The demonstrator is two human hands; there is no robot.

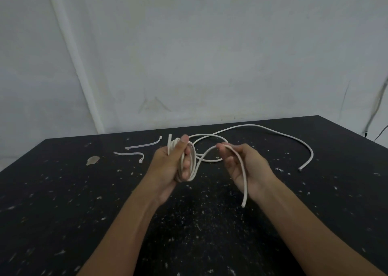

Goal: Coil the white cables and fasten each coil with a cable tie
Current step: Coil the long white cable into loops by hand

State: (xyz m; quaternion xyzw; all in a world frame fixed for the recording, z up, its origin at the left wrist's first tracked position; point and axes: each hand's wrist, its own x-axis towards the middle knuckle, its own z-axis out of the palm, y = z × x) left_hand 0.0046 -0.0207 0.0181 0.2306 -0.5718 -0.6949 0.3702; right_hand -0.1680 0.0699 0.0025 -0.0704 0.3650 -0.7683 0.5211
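Gripping coil (pixel 186 162) in closed left hand (pixel 168 166) above table (pixel 63 191) to keep loops gathered, pinching free cable (pixel 241 170) in right hand (pixel 245 168) for feeding, cable ties (pixel 134 149) left of coil.

White cable coil (pixel 190 162), several loops, upright & gripped in left hand (pixel 170 166); its free end arcs thru right hand (pixel 241 166), tip hanging down. 2nd white cable (pixel 273 131) loose on black table behind, long curve. 2 white cable ties (pixel 134 155), unfastened, flat at far left.
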